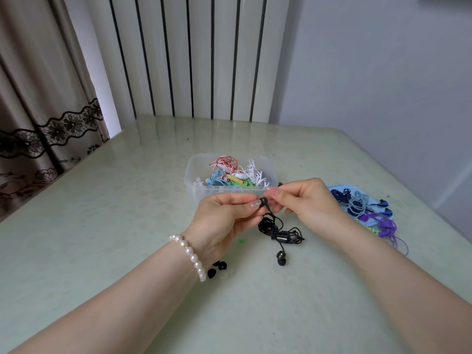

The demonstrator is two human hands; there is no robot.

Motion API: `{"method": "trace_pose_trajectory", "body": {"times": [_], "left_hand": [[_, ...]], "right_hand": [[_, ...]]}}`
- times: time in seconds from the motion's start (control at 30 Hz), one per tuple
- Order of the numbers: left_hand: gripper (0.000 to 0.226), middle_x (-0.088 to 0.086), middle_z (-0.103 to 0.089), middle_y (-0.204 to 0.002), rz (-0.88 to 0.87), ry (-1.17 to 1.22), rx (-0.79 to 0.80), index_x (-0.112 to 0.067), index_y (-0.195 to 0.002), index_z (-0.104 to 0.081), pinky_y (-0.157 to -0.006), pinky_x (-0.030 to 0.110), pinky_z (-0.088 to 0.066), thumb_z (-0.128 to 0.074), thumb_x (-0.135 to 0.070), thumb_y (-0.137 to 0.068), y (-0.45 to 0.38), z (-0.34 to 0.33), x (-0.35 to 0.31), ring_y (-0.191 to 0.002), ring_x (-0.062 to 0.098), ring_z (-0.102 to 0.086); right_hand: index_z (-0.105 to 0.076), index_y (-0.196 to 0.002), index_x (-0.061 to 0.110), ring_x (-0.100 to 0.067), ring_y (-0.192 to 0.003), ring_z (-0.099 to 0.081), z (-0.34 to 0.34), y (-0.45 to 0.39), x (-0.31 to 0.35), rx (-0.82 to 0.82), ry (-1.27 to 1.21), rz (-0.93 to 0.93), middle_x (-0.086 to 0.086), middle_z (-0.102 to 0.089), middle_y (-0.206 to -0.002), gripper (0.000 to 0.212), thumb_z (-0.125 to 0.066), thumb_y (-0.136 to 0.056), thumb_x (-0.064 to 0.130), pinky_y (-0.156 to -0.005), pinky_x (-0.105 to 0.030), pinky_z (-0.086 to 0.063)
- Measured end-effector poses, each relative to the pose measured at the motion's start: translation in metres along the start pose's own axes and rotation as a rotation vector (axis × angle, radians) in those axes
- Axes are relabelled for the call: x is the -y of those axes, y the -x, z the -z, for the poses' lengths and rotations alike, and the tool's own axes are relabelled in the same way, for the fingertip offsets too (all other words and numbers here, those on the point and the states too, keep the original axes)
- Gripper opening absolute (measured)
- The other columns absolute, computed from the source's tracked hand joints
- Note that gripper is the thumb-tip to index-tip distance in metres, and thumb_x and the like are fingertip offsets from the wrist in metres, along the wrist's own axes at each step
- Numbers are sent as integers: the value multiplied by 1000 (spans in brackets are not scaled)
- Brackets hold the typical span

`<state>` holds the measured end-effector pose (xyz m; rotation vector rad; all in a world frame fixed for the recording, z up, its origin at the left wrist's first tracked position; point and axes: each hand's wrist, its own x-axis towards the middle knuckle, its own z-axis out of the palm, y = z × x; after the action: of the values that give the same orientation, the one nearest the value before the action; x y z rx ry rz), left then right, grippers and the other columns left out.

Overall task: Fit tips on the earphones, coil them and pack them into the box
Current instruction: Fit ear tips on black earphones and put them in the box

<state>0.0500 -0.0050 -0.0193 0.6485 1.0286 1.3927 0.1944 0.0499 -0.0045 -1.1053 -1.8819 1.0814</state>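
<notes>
Open table (102, 226) at left, clear box (194, 180) ahead, earphone pile (367, 210) right, loose tips (217, 270) near wrist

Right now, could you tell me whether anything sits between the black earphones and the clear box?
Nothing visible does. The black earphones, pinched by both hands, hang just in front of the clear box, whose top is open.

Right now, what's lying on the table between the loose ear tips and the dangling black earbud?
Nothing: in the head view, bare table separates the loose ear tips from the dangling black earbud.
</notes>
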Motion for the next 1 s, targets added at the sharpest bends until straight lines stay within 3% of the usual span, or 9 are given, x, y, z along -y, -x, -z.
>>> {"method": "trace_pose_trajectory", "body": {"times": [0.07,0.17,0.23,0.33,0.5,0.67,0.8,1.0], "left_hand": [[14,9,-68,-65,-44,-128,-32,1,-79,-64,-61,24,-57,-59,14,-77,-3,4,-1,-57,14,-67],[14,7,-66,-69,-79,-268,-56,-2,-79,-64,-64,23,-56,-60,12,-78,-6,12,-4,-59,13,-65],[15,9,-66,-73,-82,-297,-45,-2,-78,-64,-66,24,-56,-60,12,-79,-7,14,-5,-61,13,-65],[14,10,-67,-75,-72,-327,-19,-3,-77,-64,-63,22,-57,-61,11,-79,-8,16,-6,-59,12,-64],[15,8,-66,-66,-100,-228,70,-1,-80,-64,-62,24,-57,-55,12,-81,-4,17,-20,-59,16,-66],[18,10,-69,-69,-230,14,109,-1,-82,-63,-63,25,-57,-59,6,-65,2,22,-48,-62,19,-68],[11,11,-69,-71,-270,138,-12,0,-84,-62,-67,25,-57,-56,5,-76,-3,32,-58,-64,17,-68],[10,0,-54,-53,-136,109,-194,-5,-79,-60,-43,15,-46,-52,-1,-84,-9,48,-62,-44,7,-55]], "right_hand": [[-71,-73,14,0,-55,-55,9,-3,-1,-8,196,-4,0,-65,-65,21,-64,-82,31,-59,-14,-43],[-75,-73,20,-8,-66,-56,20,-1,-1,194,469,-132,-6,-71,-74,28,-77,-63,47,-66,-28,-46],[-74,-75,21,-10,-63,-53,17,0,-3,284,627,-178,-7,-69,-74,30,-82,-58,43,-62,-26,-43],[-72,-77,17,-14,-61,-52,6,0,-7,253,783,-140,-6,-67,-71,25,-81,-62,35,-58,-25,-41],[-71,-70,11,-5,-50,-45,18,4,14,252,546,-132,10,-53,-50,17,-82,-64,23,-51,-19,-36],[-71,-65,6,-9,-58,-51,27,-5,59,132,173,9,-4,-62,-59,13,-81,-63,14,-60,-20,-41],[-69,-60,17,0,-54,-53,18,-40,86,16,198,91,9,-61,-53,15,-82,-61,24,-54,-9,-41],[-69,-65,14,-11,-67,-56,-15,-81,85,21,371,94,2,-63,-65,16,-83,-62,22,-67,-23,-45]]}}
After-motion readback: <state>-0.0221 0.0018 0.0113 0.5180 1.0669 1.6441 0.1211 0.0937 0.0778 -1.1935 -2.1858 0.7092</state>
